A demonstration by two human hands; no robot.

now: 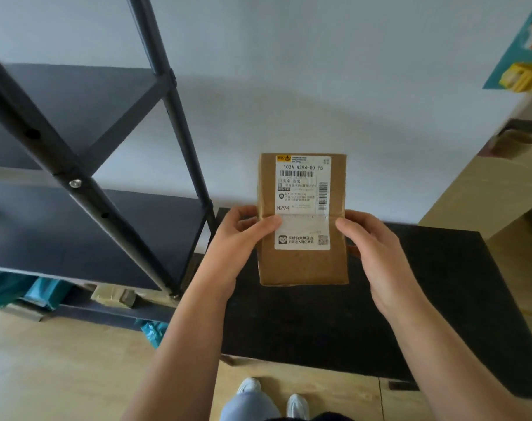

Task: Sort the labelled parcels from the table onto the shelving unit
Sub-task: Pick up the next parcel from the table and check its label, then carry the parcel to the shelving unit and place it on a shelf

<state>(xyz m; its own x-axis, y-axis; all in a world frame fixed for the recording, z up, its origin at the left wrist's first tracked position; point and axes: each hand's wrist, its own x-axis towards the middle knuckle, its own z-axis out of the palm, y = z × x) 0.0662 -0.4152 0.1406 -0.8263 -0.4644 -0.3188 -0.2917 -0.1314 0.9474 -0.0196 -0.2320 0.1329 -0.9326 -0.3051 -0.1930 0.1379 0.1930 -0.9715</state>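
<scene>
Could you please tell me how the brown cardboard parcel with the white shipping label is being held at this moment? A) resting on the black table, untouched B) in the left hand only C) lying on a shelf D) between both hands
D: the left hand and right hand grip opposite sides of the brown cardboard parcel, raised above the black table.

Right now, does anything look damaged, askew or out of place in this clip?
Little stands out. The cardboard parcel is held upright in the left hand and right hand, its label readable but creased across the middle. On the shelving unit, teal bags lie crumpled on the bottom shelf, one poking out onto the floor.
</scene>
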